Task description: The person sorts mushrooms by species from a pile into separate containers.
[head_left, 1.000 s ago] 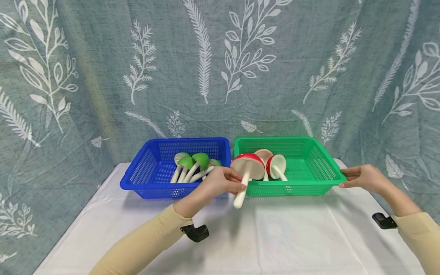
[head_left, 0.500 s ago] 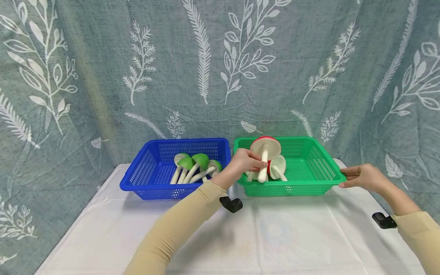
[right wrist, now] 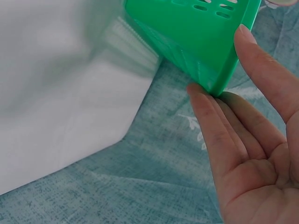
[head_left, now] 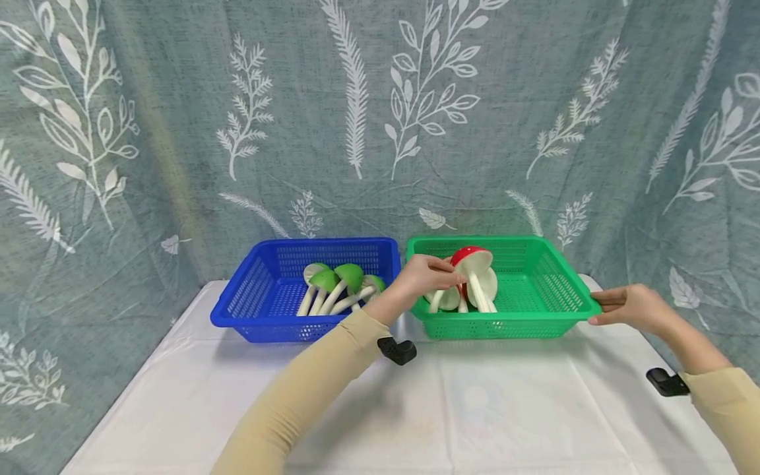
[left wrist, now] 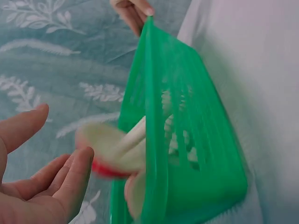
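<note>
In the head view, my left hand (head_left: 430, 274) is over the near left part of the green basket (head_left: 505, 325). Beside its fingertips, a toy mushroom with a red cap (head_left: 473, 261) tilts, its white stem down in the basket. The left wrist view shows that mushroom (left wrist: 110, 140) blurred, with the thumb and fingers spread apart from it. Other red-capped mushrooms (head_left: 447, 298) lie beneath, partly hidden by the hand. My right hand (head_left: 638, 307) holds the basket's right corner, thumb on one side of the rim (right wrist: 227, 77) and fingers on the other.
A blue basket (head_left: 267, 322) stands close on the left, holding several green-capped toy mushrooms (head_left: 349, 276). Both baskets sit on a white-covered table (head_left: 475, 409). Behind hangs a grey-green curtain (head_left: 320, 119) with white leaf prints.
My left hand has carried the red-capped mushroom right, over the green basket, and let it go. The mushroom has tipped and sunk lower. My right hand stays at the basket corner.
</note>
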### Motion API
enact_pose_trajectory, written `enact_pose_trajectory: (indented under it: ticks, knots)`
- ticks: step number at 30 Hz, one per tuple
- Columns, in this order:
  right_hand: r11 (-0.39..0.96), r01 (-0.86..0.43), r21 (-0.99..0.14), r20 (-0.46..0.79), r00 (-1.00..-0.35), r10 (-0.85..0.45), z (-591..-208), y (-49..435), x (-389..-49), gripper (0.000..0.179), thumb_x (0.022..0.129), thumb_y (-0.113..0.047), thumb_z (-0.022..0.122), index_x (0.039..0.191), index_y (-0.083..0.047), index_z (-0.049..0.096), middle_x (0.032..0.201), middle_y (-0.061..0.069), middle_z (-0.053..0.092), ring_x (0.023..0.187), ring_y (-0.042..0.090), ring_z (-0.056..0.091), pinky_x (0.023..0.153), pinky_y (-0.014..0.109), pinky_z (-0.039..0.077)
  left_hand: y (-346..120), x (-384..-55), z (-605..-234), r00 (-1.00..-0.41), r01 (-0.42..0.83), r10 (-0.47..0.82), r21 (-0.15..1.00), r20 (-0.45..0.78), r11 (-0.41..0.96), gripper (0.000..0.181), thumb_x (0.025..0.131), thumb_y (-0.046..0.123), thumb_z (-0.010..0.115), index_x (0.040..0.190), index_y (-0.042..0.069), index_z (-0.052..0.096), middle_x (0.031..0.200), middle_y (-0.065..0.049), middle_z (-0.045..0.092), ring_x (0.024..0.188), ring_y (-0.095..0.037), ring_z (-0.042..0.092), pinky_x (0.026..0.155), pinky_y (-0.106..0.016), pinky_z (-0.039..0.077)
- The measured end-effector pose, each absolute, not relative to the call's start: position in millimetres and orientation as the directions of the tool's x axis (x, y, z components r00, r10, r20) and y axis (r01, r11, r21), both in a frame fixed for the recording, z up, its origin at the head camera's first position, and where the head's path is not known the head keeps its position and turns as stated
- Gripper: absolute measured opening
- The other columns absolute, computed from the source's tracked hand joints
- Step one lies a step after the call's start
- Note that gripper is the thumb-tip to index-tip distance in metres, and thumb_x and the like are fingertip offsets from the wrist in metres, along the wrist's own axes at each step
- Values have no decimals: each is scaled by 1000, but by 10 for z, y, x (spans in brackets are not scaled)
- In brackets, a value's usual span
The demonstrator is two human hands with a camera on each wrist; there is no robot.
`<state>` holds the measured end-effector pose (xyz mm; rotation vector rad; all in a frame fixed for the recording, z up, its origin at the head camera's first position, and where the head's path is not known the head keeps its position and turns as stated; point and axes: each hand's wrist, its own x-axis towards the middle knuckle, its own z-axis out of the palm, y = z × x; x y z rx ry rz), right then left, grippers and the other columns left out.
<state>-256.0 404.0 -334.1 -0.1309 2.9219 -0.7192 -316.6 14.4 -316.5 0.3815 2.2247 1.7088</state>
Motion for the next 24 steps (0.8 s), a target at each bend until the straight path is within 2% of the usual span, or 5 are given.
enact_pose_trajectory:
  ticks: [5, 9, 14, 20, 24]
  knots:
    - [890, -56, -452, -104, -988, -114, -3332, 4071, -2546, 85, 78, -47, 74, 136, 9, 45, 121, 30, 59, 108, 43, 60, 82, 54, 51, -209, -3127, -3129, -924, 12, 377, 977, -71, 211, 40, 86, 18, 71, 122, 1, 62, 120, -15, 63, 109, -27, 63, 93, -35, 52]
    - [892, -62, -447, -97, -988, -117, -3325, 4092, -2539, 86, 79, -46, 73, 135, 11, 43, 120, 32, 59, 106, 44, 60, 81, 53, 52, -469, -3078, -3085, -933, 8, 354, 982, -61, 190, 42, 89, 18, 68, 126, 1, 58, 122, -17, 62, 112, -29, 62, 97, -38, 49]
    - [895, -81, -438, -88, -987, -133, -3328, 4084, -2534, 84, 80, -44, 73, 135, 12, 43, 115, 32, 61, 104, 44, 61, 79, 51, 53, -784, -2990, -3013, -952, 22, 301, 971, -52, 238, 41, 92, 24, 64, 128, 5, 57, 126, -14, 61, 113, -27, 61, 94, -34, 51]
    - [917, -104, -385, -85, -985, -148, -3298, 4031, -2473, 80, 87, -46, 65, 133, 16, 42, 121, 36, 55, 106, 49, 57, 75, 50, 53, -1173, -2875, -2938, -970, 119, 243, 905, 17, 409, 40, 96, 32, 56, 130, 11, 57, 129, -10, 59, 118, -26, 56, 98, -40, 47]
    - [937, -106, -334, -77, -987, -139, -3238, 3925, -2416, 82, 95, -50, 48, 138, 18, 31, 132, 40, 42, 114, 57, 46, 79, 57, 49, -1447, -2800, -2932, -961, 259, 247, 732, 128, 630, 45, 98, 38, 49, 136, 13, 52, 136, -11, 54, 125, -31, 49, 100, -50, 43]
